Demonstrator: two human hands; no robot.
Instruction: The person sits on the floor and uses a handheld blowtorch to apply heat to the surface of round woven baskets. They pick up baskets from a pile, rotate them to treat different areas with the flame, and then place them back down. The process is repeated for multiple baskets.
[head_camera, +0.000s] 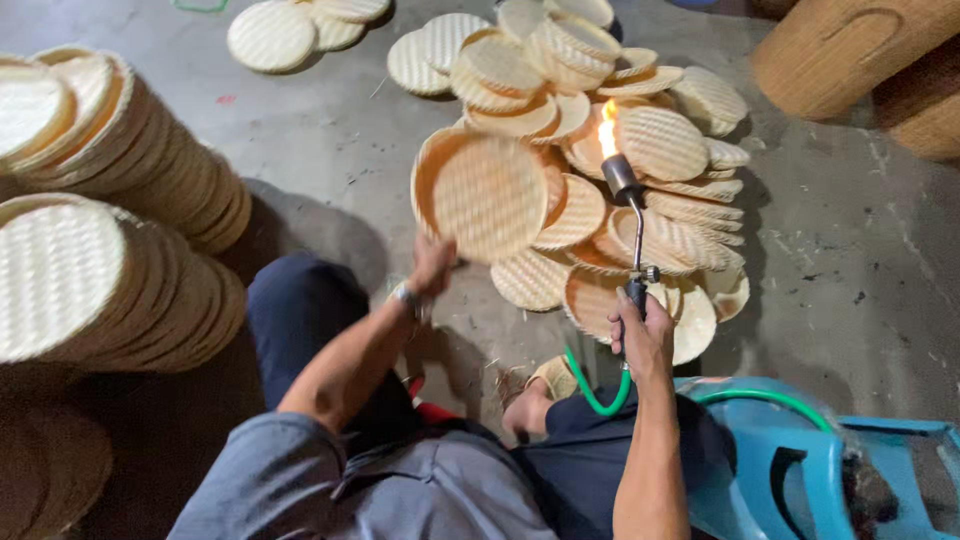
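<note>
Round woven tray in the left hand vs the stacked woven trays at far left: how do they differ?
The round woven tray is held up on edge, alone, by the left hand, near the lit gas torch in the right hand. The stacked woven trays lean in packed columns, untouched. Both are pale, round and woven.

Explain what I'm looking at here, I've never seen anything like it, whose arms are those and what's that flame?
This is one picture from a camera worn on a person's head, looking down at their own arms and knees. The left hand holds up a round woven bamboo tray by its edge. The right hand grips a gas torch with a lit flame at its tip, fed by a green hose. On the concrete floor ahead lies a loose pile of similar trays; neat stacks stand to the left. A blue plastic stool sits at lower right.
</note>
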